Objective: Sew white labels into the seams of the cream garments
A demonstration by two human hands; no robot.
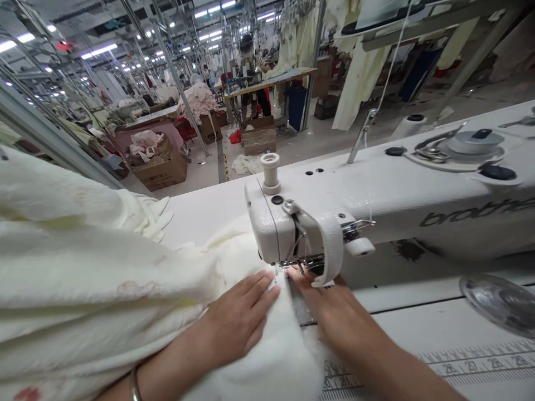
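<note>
A white sewing machine (292, 223) stands in front of me, its needle area low at the head's left end. Cream plush fabric (267, 356) runs under the head and spreads across the table on the left. My left hand (236, 317) lies flat on this fabric just left of the needle area, fingers stretched forward. My right hand (321, 298) reaches under the head beside the fabric's right edge. Its fingertips are near the presser foot, and the machine partly covers its fingers. Whether it pinches the fabric cannot be made out.
A printed ruler scale (472, 362) runs along the table's front right. A clear round plastic disc (501, 303) is at the right. A thread guide post (361, 136) rises from the machine. Beyond are cardboard boxes (161, 167), garment piles (198, 106) and another workstation with a person.
</note>
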